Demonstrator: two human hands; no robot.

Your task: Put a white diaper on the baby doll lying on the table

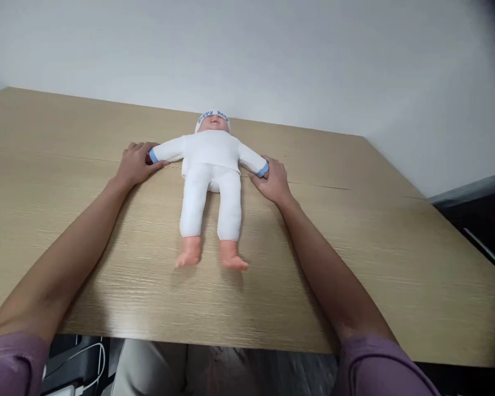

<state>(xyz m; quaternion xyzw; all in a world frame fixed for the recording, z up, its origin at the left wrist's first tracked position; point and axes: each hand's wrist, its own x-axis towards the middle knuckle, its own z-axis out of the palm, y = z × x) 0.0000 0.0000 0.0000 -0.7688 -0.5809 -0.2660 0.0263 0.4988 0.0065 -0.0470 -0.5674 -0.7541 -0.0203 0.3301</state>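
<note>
Purple sleeves (pixel 383 363): nearest of all, one on each side, bare forearms stretching from them out to the grip.
Pale trousers (pixel 148 368): well this side of the grip, a white cable (pixel 103 357) just off to their left.
Bare feet (pixel 191 252): on the near side of the grip, between the forearms, toes turned outward, and they belong to the doll (pixel 211 148).
Right hand (pixel 275 180): here it is, closed round the end of one doll arm, thumb on the near side, right at a blue cuff (pixel 263 169).
Left hand (pixel 135 164): same story over here, wrapped about the other arm end, small hand mostly hidden inside.
Doll's body: stretched between the two grips, face up, arms spread wide, dressed in white.
Lettered cap (pixel 213 114): beyond the grip, on the doll's head.
Wooden table (pixel 313 253): under it all, reaching past both hands.
White wall (pixel 231 55): farthest back.
</note>
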